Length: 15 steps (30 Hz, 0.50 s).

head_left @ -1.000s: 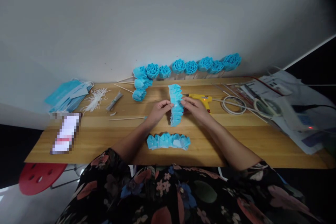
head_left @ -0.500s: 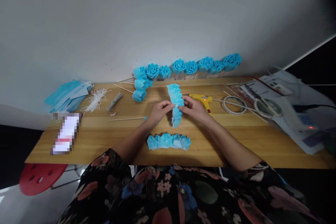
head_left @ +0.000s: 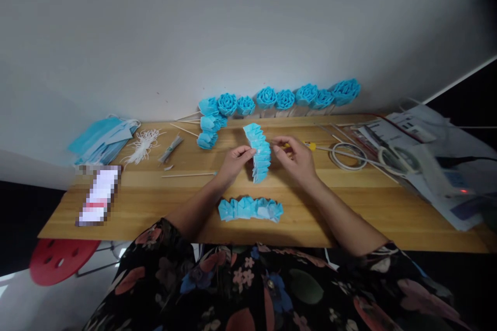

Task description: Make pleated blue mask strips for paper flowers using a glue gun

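Note:
My left hand (head_left: 237, 161) pinches the left edge of a blue pleated strip (head_left: 261, 158), which it holds up over the table, curved and roughly upright. Just right of the strip, my right hand (head_left: 297, 159) has its thumb and fingers apart, with nothing visible between them. Behind that hand lies a yellow glue gun (head_left: 311, 146), mostly covered by the fingers. A second blue folded strip (head_left: 248, 209) rests crosswise near the table's front edge. To the left of my left hand is a thin wooden stick (head_left: 190, 175) with a bluish tip.
Blue folded roses (head_left: 266, 97) line the wall, several with sticks. On the left are blue masks (head_left: 103, 139), white ear loops (head_left: 143, 146), a small bundle (head_left: 170, 149) and a phone (head_left: 100, 194). A coiled white cable (head_left: 349, 156) and papers (head_left: 446, 186) lie on the right.
My right hand has let go of the strip and moved slightly right, its fingers parting. The strip now bends more, still in my left hand. The glue gun is more covered.

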Each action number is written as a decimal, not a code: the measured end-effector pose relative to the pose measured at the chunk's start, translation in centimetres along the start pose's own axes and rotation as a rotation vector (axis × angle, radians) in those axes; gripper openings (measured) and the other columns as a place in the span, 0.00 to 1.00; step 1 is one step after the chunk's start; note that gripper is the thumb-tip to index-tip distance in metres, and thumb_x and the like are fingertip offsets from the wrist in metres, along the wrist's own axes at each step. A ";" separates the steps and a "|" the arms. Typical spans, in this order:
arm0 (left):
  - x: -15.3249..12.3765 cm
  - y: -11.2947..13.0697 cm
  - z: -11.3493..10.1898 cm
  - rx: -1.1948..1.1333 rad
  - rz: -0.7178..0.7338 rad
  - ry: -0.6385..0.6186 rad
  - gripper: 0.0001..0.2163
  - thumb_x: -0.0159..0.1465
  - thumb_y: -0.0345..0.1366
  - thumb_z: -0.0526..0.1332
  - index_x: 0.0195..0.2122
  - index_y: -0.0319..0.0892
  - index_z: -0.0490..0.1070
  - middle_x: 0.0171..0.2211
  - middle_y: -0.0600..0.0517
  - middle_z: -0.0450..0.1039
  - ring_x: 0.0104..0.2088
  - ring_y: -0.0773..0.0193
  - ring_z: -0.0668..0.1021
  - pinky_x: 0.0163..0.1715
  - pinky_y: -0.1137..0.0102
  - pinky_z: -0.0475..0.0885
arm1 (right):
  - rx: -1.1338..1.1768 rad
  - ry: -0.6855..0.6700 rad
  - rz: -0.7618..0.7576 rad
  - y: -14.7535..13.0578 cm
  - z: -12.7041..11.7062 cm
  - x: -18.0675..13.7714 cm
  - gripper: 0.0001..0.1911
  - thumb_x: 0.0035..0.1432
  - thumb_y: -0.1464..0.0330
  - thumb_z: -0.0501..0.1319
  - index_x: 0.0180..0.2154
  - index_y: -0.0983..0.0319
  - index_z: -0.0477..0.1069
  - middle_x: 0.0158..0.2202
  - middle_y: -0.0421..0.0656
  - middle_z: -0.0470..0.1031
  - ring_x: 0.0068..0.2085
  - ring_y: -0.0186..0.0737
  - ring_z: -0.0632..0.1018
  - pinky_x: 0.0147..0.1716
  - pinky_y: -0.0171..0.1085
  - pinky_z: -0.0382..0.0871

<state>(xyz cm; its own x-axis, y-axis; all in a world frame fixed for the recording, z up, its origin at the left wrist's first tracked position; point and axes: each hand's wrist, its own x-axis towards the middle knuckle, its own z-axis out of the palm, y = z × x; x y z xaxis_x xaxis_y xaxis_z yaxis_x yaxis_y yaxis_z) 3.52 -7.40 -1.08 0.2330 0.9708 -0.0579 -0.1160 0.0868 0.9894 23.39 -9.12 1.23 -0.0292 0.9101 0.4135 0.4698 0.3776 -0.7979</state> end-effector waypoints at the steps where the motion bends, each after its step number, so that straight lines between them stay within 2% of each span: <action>1: 0.0 0.0 0.0 -0.005 0.001 -0.005 0.19 0.56 0.53 0.69 0.27 0.40 0.73 0.23 0.56 0.71 0.26 0.70 0.70 0.31 0.72 0.65 | -0.053 0.003 -0.081 -0.2 0.0 0.0 0.09 0.65 0.62 0.60 0.42 0.57 0.77 0.42 0.46 0.81 0.44 0.47 0.79 0.43 0.44 0.70; 3: -0.1 0.2 0.1 -0.010 0.010 -0.010 0.19 0.56 0.53 0.69 0.27 0.40 0.73 0.23 0.56 0.71 0.26 0.70 0.70 0.31 0.72 0.65 | -0.142 -0.018 -0.220 -0.4 0.0 0.0 0.08 0.65 0.63 0.60 0.39 0.57 0.78 0.39 0.46 0.81 0.43 0.48 0.78 0.45 0.47 0.69; 5: -0.1 0.3 0.1 0.005 0.022 -0.018 0.19 0.56 0.53 0.69 0.27 0.41 0.73 0.22 0.56 0.70 0.25 0.70 0.69 0.31 0.72 0.65 | -0.203 -0.049 -0.289 -0.5 -0.1 0.1 0.09 0.66 0.62 0.60 0.38 0.56 0.78 0.35 0.46 0.80 0.39 0.47 0.78 0.43 0.47 0.68; 10: -0.3 0.7 0.2 0.029 0.038 -0.047 0.21 0.56 0.56 0.69 0.27 0.40 0.72 0.23 0.56 0.71 0.26 0.70 0.69 0.33 0.72 0.66 | -0.240 -0.121 -0.338 0.1 -0.1 0.2 0.09 0.67 0.62 0.60 0.38 0.57 0.78 0.31 0.44 0.78 0.35 0.44 0.75 0.38 0.44 0.66; 15: -0.3 0.8 0.3 0.038 0.010 0.000 0.22 0.53 0.57 0.70 0.25 0.41 0.71 0.21 0.58 0.68 0.25 0.70 0.67 0.30 0.73 0.65 | -0.250 -0.193 -0.418 0.4 0.1 0.2 0.10 0.68 0.64 0.58 0.37 0.56 0.78 0.33 0.45 0.79 0.35 0.44 0.75 0.38 0.44 0.66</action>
<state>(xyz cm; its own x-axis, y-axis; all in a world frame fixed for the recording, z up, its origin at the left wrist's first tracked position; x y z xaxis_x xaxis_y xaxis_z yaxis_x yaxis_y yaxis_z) 3.63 -7.64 -0.20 0.2317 0.9716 -0.0484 -0.0817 0.0690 0.9943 23.48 -8.80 1.00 -0.4103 0.7140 0.5672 0.5791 0.6845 -0.4428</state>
